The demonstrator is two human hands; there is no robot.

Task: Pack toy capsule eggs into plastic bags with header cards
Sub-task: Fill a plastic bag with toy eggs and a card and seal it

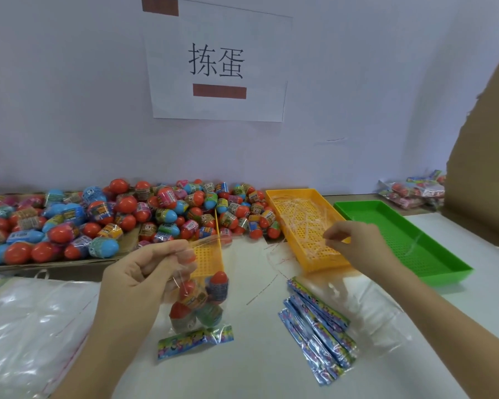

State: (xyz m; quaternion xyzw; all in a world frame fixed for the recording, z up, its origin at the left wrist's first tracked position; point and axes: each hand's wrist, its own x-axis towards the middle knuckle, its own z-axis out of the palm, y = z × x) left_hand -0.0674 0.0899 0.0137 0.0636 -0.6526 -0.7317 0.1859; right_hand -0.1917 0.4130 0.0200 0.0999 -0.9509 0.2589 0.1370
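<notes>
The left hand (139, 280) pinches the mouth of a clear bag (185, 272) between thumb and curled fingers, holding it over the middle of the table (257, 367). Several capsule eggs (219, 280) sit inside, with a header card (195, 339) at its low end. The right hand (355, 240) is well apart to the right, above the near end of the orange tray (300, 223), fingertips pinched on what seems a thin strip (333, 241) — too faint to be sure. Loose eggs (127, 214) are heaped along the far left edge; a green tray (401, 234) lies just beside the orange one.
</notes>
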